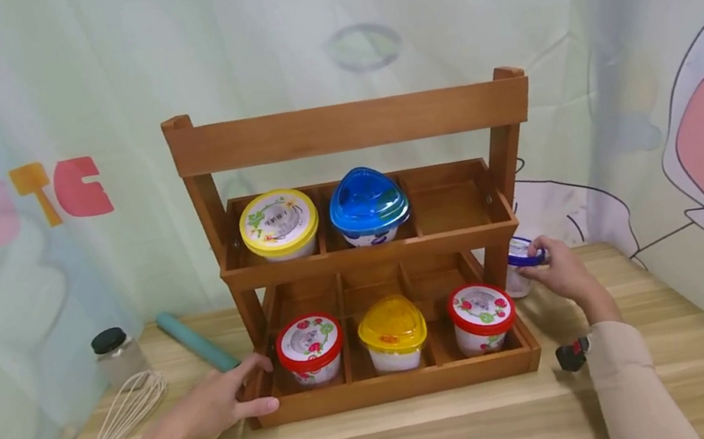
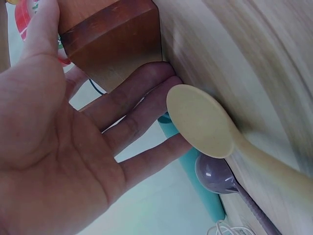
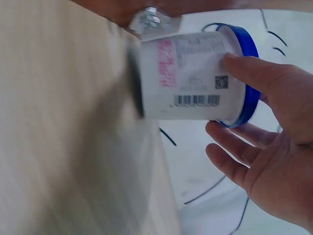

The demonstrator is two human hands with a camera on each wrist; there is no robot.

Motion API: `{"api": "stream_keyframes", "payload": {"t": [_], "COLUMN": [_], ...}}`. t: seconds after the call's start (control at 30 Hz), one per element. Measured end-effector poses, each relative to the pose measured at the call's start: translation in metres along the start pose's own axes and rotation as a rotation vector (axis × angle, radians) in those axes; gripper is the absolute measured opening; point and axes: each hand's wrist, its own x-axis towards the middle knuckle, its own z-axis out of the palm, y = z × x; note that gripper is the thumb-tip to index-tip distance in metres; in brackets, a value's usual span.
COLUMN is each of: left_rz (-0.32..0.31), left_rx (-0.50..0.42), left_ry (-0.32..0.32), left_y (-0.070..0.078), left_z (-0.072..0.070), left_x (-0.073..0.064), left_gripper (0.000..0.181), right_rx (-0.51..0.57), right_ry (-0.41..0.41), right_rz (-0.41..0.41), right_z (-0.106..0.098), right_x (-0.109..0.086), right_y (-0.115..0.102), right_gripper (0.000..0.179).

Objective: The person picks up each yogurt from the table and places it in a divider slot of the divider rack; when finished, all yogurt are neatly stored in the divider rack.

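Observation:
A two-tier wooden rack (image 1: 394,388) stands in the middle of the table. My left hand (image 1: 215,405) is at its lower left corner, thumb by the front and straight fingers along the side. To the right of the rack, my right hand (image 1: 566,269) pinches a white tub with a blue lid (image 3: 190,78) near its rim; the rack's post partly hides the tub in the head view. On the lower tier are two red-lidded tubs (image 1: 310,347) with a yellow-lidded tub (image 1: 393,337) between them. Above sit a round yellow-lidded tub (image 1: 279,224) and a blue-lidded one (image 1: 368,205).
Left of the rack lie a teal rod (image 1: 194,341), a whisk (image 1: 122,417) and a black-capped jar (image 1: 120,359). Close to my left fingers are a beige spoon (image 2: 203,120) and a grey-purple ladle (image 2: 213,174). A printed curtain (image 1: 267,47) hangs behind the table.

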Motion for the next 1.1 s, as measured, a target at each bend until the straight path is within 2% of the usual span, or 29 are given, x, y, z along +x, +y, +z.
{"api": "stream_keyframes", "payload": {"t": [0.27, 0.6, 0.83, 1.0, 1.1], "left_rz": [0.015, 0.021, 0.035, 0.033, 0.023], "left_rx": [0.004, 0.013, 0.021, 0.024, 0.021], "left_ry": [0.017, 0.027, 0.039, 0.044, 0.035], "left_y": [0.000, 0.002, -0.001, -0.001, 0.000], "left_z": [0.001, 0.001, 0.000, 0.000, 0.002], "left_x": [-0.001, -0.002, -0.001, 0.001, 0.000], "left_gripper": [0.054, 0.055, 0.055, 0.057, 0.058], "right_rx": [0.086, 0.060, -0.009, -0.080, -0.145], "right_ry": [-0.091, -0.154, -0.170, -0.142, -0.099], "right_rz": [0.011, -0.012, -0.082, -0.098, -0.096], "right_z": [-0.021, -0.045, -0.069, -0.088, -0.097], "right_x": [-0.010, -0.020, -0.031, -0.042, -0.051], "right_y": [-0.003, -0.011, -0.039, -0.064, -0.077], "right_gripper": [0.034, 0.035, 0.030, 0.030, 0.032]}}
